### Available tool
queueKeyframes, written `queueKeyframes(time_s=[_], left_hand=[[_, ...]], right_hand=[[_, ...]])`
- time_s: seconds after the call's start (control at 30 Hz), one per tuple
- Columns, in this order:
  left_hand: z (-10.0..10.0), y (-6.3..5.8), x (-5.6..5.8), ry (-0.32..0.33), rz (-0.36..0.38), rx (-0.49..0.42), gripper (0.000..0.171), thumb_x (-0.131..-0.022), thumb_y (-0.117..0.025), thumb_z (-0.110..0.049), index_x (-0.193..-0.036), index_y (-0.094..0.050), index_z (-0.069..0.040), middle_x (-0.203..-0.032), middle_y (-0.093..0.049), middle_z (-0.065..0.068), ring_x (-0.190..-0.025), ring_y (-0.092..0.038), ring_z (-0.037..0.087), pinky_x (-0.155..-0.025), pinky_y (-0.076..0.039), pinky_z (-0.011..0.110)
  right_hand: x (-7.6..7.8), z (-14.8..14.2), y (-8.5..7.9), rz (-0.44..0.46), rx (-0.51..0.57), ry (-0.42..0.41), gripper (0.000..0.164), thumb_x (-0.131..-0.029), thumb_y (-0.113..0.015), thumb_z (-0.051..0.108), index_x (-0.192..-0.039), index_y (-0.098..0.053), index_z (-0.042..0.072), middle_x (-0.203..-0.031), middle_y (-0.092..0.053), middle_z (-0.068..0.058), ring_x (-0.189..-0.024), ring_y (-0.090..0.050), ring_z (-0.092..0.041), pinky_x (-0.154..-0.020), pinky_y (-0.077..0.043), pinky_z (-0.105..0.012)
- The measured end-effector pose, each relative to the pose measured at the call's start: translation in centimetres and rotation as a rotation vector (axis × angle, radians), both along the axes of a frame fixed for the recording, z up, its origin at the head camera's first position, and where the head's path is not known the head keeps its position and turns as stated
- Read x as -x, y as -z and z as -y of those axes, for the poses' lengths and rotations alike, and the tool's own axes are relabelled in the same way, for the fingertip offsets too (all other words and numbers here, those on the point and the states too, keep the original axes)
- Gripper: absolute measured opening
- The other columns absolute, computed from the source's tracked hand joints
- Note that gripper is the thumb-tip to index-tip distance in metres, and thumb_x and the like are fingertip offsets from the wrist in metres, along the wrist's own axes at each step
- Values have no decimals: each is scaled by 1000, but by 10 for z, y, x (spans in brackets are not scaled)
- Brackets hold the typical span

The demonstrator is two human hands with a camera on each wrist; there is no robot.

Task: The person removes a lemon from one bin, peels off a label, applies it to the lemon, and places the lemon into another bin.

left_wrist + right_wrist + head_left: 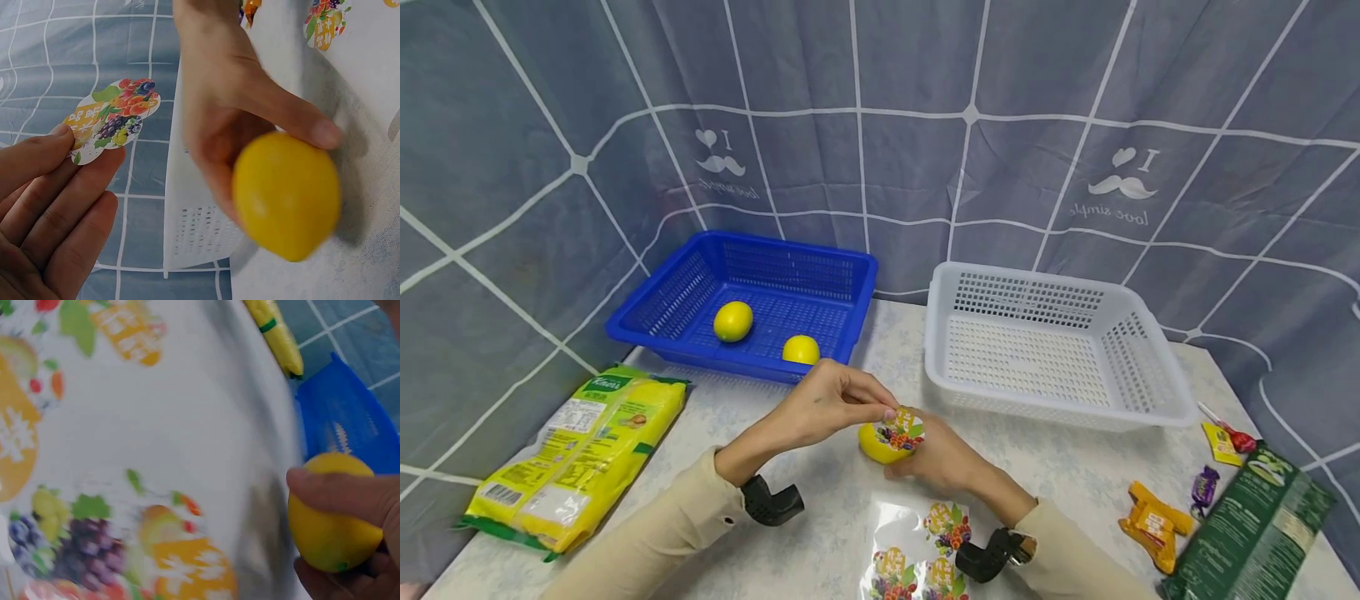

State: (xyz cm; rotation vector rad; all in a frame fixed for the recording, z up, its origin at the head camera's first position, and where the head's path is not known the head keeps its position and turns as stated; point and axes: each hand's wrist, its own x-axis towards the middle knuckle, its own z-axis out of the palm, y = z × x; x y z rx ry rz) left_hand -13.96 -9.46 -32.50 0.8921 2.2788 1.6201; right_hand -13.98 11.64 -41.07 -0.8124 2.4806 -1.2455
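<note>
Between thumb and fingers my left hand [829,406] pinches a fruit-printed sticker [112,119], peeled free and held above a lemon. My right hand [943,454] grips that lemon [287,197] from its right side, thumb along it in the right wrist view. The head view has the sticker overlapping the lemon, while the left wrist view shows a gap between them. A sticker sheet [887,533] with several more fruit stickers lies on the table just below the hands. Two other lemons [733,322] sit in the blue basket [745,360] behind my left hand.
A white basket [1060,408] stands at the back right. On the left lies a yellow Knorr bag [580,458]. To the right are a green packet [1247,525], an orange-wrapped snack [1156,525], a purple candy [1204,490] and a red lollipop [1242,440]. A curtain hangs behind.
</note>
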Motion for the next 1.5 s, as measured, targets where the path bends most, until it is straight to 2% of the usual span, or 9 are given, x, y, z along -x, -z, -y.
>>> queueKeyframes(time_s=[0.1, 0.2, 0.4, 0.53, 0.77, 1.03, 1.2, 1.27, 1.5], left_hand=[[-1, 0, 0, -16, 14, -4, 8, -89, -73, -7, -94, -78, -4, -90, -75, 4, -82, -72, 15, -73, -57, 28], [-3, 0, 0, -41, 19, -2, 8, -88, -74, -8, -94, -78, -5, -88, -76, 3, -81, -72, 16, -72, -57, 29], [-9, 3, 0, -69, -3, -25, 8, -88, -74, -9, -94, -78, -5, -87, -76, 3, -79, -72, 15, -68, -57, 28], [-11, 3, -1, -97, -20, -34, 8, -88, -74, -8, -94, -77, -4, -86, -76, 4, -77, -72, 15, -68, -58, 28], [-15, 6, -2, -145, -35, -28, 8, -87, -75, -10, -93, -78, -5, -85, -76, 3, -77, -72, 13, -67, -58, 29], [-18, 7, -2, -154, -27, -29, 7, -87, -75, -9, -92, -78, -6, -85, -76, 3, -77, -72, 13, -67, -58, 28], [-18, 8, -2, -140, -34, -24, 10, -87, -75, -11, -93, -78, -4, -85, -75, 5, -77, -72, 15, -66, -56, 26], [-18, 9, -2, -140, -46, -20, 10, -87, -75, -11, -93, -78, -4, -85, -76, 4, -77, -72, 15, -66, -57, 27], [-17, 11, -3, -138, -148, 13, 8, -87, -74, -10, -93, -79, -7, -86, -76, 0, -80, -72, 9, -69, -58, 27]], right_hand=[[1, -5, -12, 50, 22, 4, 74, -74, -85, 11, -140, -52, 13, -135, -58, -2, -120, -55, -20, -102, -44, -46], [1, -10, -24, 83, 57, 8, 73, -76, -84, 12, -141, -51, 18, -137, -56, 2, -116, -57, -16, -99, -46, -43], [-4, -20, -36, 130, 129, -23, 70, -78, -81, 9, -140, -50, 12, -115, -65, -1, -91, -63, -16, -80, -55, -33], [-7, -23, -39, 150, 171, -54, 70, -79, -78, 5, -142, -46, 8, -112, -65, -4, -93, -63, -19, -82, -54, -32], [-9, -23, -39, 278, 271, -102, 69, -83, -66, -5, -144, -36, 7, -122, -60, -10, -101, -59, -23, -89, -51, -36], [-10, -22, -39, 354, 313, -86, 69, -85, -76, 12, -141, -36, 8, -125, -58, -12, -109, -59, -26, -96, -49, -39], [-12, -22, -40, 335, 242, -25, 65, -91, -71, 30, -144, -37, 15, -136, -52, -9, -120, -54, -25, -102, -43, -47], [-13, -22, -39, 325, 239, -32, 62, -92, -70, 30, -144, -39, 16, -138, -49, -8, -123, -51, -25, -104, -40, -50], [-15, -19, -37, 329, 312, -74, 57, -92, -71, 20, -139, -42, 9, -122, -59, -11, -107, -59, -25, -94, -50, -37]])
